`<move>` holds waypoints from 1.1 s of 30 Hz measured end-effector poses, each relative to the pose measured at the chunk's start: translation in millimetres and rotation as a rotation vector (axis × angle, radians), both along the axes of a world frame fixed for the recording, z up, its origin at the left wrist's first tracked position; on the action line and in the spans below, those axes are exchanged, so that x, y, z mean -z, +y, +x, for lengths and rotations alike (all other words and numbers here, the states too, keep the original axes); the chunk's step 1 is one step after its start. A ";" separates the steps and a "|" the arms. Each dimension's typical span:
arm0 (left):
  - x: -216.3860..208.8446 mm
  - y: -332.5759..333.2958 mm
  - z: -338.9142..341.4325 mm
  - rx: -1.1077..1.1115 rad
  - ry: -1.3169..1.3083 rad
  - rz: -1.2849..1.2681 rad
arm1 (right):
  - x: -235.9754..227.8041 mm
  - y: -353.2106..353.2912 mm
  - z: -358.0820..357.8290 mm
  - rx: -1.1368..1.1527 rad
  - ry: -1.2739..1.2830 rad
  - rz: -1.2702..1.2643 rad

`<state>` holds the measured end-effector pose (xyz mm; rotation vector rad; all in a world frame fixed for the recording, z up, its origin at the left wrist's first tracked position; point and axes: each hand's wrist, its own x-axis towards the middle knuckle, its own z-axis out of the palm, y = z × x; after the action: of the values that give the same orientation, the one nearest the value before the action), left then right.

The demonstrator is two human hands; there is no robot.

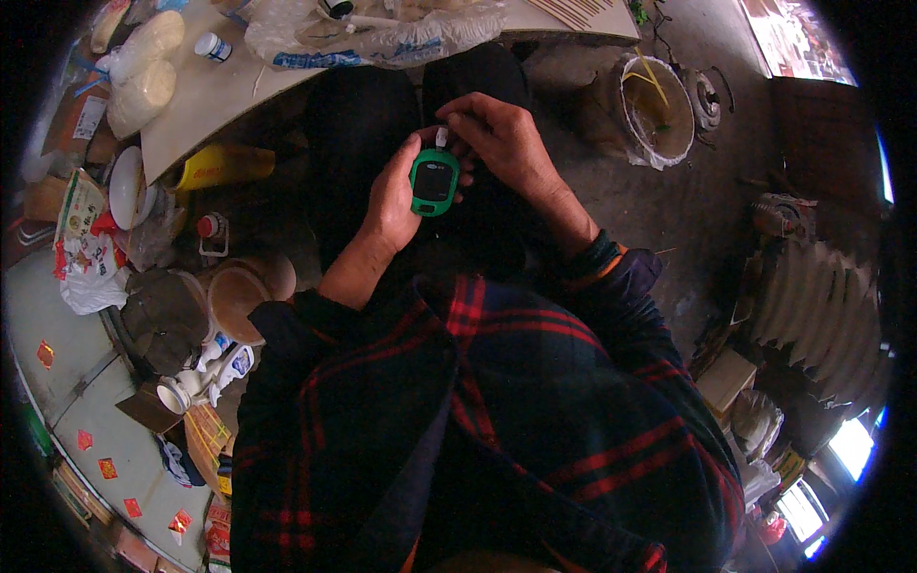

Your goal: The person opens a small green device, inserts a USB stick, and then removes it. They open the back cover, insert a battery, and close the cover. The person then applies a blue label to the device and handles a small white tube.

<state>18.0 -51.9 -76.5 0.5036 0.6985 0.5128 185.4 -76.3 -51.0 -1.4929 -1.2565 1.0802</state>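
Note:
A green blood glucose meter [435, 181] with a dark screen lies in my left hand [394, 196], thumb along one side and fingertips showing past the other. From the meter's top end sticks out a small white test strip [441, 137]. Just above the strip, my right hand [506, 138] is closed, its thumb and forefinger drawn together in a pinch. Whatever those fingers hold, if anything, is too small or hidden to make out. Both hands are over my lap, close to each other.
A pale table [196, 105] ahead bears a clear plastic bag [382, 43], a small white bottle [213, 47] and thin sticks [578, 11]. Below its left part is a yellow container [226, 166]. A lined bucket [628, 119] stands right; another bucket [237, 304] stands left.

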 end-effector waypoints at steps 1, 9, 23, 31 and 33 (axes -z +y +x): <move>0.4 0.1 -0.2 -0.003 -0.009 -0.003 | 0.0 0.0 0.1 -0.001 0.009 -0.004; 0.5 0.2 -0.8 0.009 0.006 0.003 | -2.9 0.4 1.6 -0.038 -0.056 -0.027; -1.1 0.1 -1.0 0.006 -0.006 0.007 | -0.9 0.7 0.1 -0.009 -0.022 -0.024; -1.3 -0.5 0.2 -0.010 0.004 -0.013 | 1.5 0.5 0.5 -0.009 -0.020 -0.022; -0.6 -0.4 0.2 -0.006 0.010 -0.023 | 2.1 0.7 0.4 -0.013 -0.023 -0.005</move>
<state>18.1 -52.3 -76.0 0.4830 0.7151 0.5075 185.8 -75.6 -53.1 -1.5065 -1.2814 1.0786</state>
